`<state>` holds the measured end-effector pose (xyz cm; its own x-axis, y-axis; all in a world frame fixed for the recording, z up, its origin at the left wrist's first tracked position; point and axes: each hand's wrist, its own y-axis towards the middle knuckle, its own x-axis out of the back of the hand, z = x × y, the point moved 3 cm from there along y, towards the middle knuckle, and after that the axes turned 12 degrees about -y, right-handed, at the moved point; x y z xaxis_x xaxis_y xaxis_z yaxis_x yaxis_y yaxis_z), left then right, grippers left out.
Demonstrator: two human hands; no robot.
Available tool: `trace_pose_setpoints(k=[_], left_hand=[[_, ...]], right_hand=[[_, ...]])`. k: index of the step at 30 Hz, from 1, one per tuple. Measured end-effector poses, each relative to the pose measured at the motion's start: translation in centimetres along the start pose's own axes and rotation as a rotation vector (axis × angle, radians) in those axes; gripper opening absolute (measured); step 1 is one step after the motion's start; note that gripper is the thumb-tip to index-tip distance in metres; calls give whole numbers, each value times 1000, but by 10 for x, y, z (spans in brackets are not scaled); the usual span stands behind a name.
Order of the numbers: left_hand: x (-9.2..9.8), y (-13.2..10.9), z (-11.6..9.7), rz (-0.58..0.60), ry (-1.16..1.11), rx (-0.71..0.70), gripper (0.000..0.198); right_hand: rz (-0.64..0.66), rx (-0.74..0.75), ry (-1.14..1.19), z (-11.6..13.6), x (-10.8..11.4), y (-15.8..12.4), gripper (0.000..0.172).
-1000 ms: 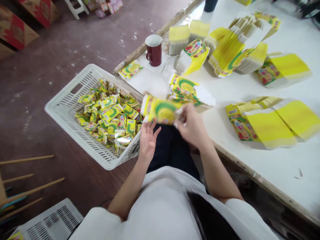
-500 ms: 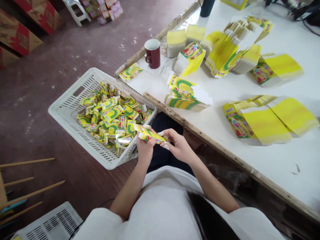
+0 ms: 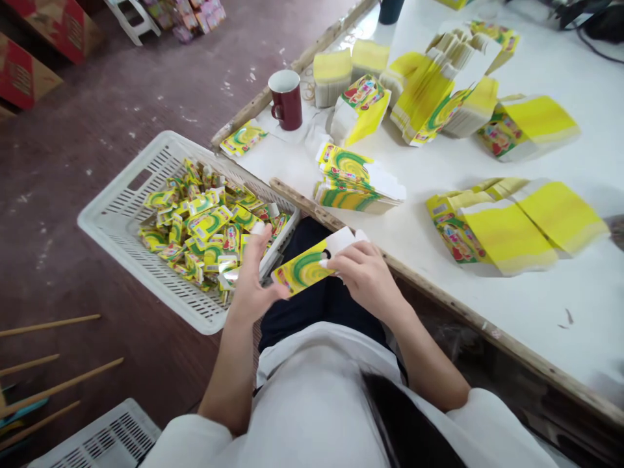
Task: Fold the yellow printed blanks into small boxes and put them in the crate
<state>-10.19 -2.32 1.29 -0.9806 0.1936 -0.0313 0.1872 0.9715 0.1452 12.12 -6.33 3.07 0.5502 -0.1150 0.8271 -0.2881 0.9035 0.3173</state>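
Plainly, in the head view, one yellow-and-green carton was in the right hand, above the lap, between one slotted white crate and one white table. The right fingers were closed on the carton near its pale flap end. The left hand was wide open, thumb and fingers spread, gripping nothing; its thumb lay at the carton's lower end, though whether it touched could not be told. Small filled-out cartons lay heaped in the crate, too many to count. On the table were one maroon mug, one flat carton just beside it, one fanned stack near the edge and one dark cup farther back. Four wooden rods and one second crate showed at lower left.
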Motion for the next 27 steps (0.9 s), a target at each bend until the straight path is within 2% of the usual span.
trace_pose_setpoints(k=[1, 3, 4, 5, 6, 7, 8, 10, 12, 13, 15, 18, 20, 22, 24, 25, 27], left_hand=[[-6, 0, -2, 90, 143, 55, 111], [-21, -3, -2, 231, 348, 180, 92], [-29, -4, -1, 254, 399, 226, 76], [-36, -6, 1, 252, 430, 239, 65], [-42, -8, 2, 238, 445, 228, 58], [-47, -10, 4, 215, 455, 193, 56], [-51, -12, 6, 203, 464, 143, 58], [-58, -18, 11, 226, 481, 43, 68], [-62, -23, 15, 261, 490, -50, 75], [-63, -25, 16, 263, 488, -102, 75], [-62, -27, 15, 219, 477, -207, 70], [-60, -27, 13, 162, 470, -258, 55], [-59, -27, 17, 178, 465, -163, 53], [-59, -27, 23, 188, 441, -53, 63], [-58, -26, 28, 160, 431, -18, 80], [-57, -25, 29, 136, 445, -30, 85], [-54, -23, 28, 88, 518, -65, 83]], right_hand=[[15, 49, -10, 4, -2, 0, 26], [-47, 65, 22, 9, -8, -1, 24], [-131, 4, 61, 9, -11, -2, 23], [-237, -100, 119, 6, -14, -4, 31], [-336, -226, 202, 2, -18, -6, 46], [-392, -347, 313, -3, -24, -9, 61], [-388, -446, 447, -6, -30, -11, 72], [-217, -548, 735, -9, -46, -11, 75], [18, -567, 979, -5, -57, -10, 68], [88, -576, 1066, -4, -60, -9, 66], [107, -615, 1164, -4, -62, -7, 67], [53, -634, 1162, -4, -60, -6, 74], [60, -514, 1081, 1, -58, -7, 75], [61, -357, 909, 8, -55, -11, 67], [24, -257, 716, 12, -52, -15, 51], [-14, -241, 642, 11, -51, -17, 46], [-121, -256, 553, 6, -48, -20, 46]])
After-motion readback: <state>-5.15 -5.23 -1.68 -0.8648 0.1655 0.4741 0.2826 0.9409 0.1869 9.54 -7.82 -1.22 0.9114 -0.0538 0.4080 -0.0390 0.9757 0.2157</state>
